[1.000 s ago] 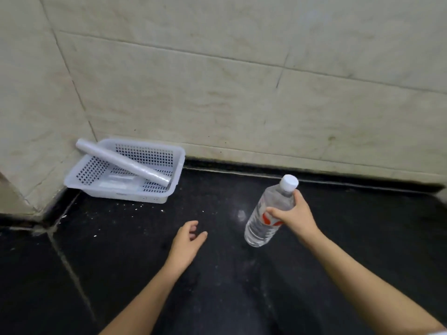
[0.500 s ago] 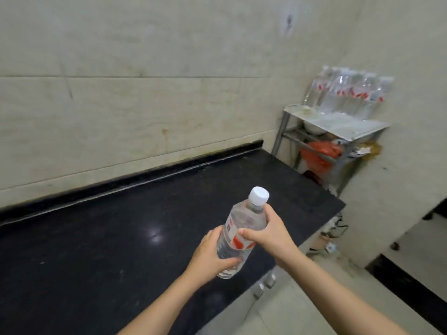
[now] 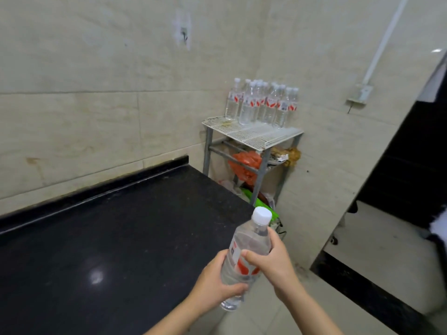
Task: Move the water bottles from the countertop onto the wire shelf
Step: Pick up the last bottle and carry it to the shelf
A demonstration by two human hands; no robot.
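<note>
A clear water bottle (image 3: 251,240) with a white cap and red label is held tilted in front of me, past the right end of the black countertop (image 3: 108,238). My left hand (image 3: 215,281) grips its lower half and my right hand (image 3: 271,259) grips its middle. Ahead in the corner stands the white wire shelf (image 3: 254,132) on a grey metal frame. Several matching water bottles (image 3: 262,105) stand upright at the back of the shelf, and its front part is bare.
Below the wire shelf hang a red plastic bag (image 3: 245,165) and other clutter, with something green (image 3: 263,206) near the floor. Tiled walls close the corner. A dark doorway (image 3: 399,177) lies to the right, over a pale tiled floor.
The view has swung further right and nearer the shelf. Both hands still hold the bottle, now carried past the countertop's right end.
</note>
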